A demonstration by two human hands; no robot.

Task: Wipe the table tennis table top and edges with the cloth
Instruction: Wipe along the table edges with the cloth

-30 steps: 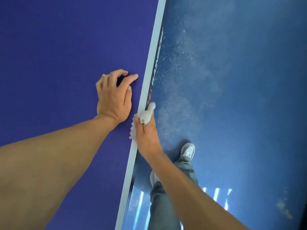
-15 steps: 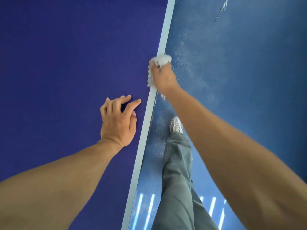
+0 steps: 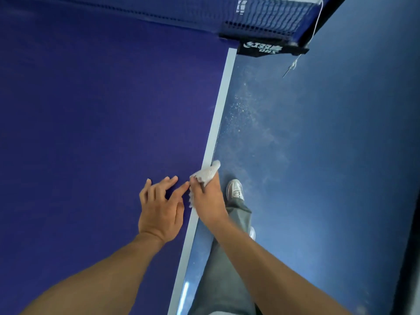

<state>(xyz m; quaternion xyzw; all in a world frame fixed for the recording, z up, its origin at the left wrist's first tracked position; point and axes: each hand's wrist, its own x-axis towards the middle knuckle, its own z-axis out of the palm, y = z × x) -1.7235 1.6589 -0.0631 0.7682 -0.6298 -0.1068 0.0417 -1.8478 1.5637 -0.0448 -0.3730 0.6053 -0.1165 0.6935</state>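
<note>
Grey-white cloth (image 3: 205, 174) bunched in the grip of the right hand (image 3: 208, 201), against the white edge stripe (image 3: 218, 123) of the purple table top (image 3: 91, 133), left hand (image 3: 159, 209) at 9 o'clock of the cloth, fingers spread, resting on the top, net (image 3: 261, 17) at 12 o'clock.

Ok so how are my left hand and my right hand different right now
The left hand rests on the blue table top with fingers spread and holds nothing; the right hand curls round the white cloth. The left hand lies wholly on the top; the right hand sits at the table's white edge line. Both are bare and close together.
</note>
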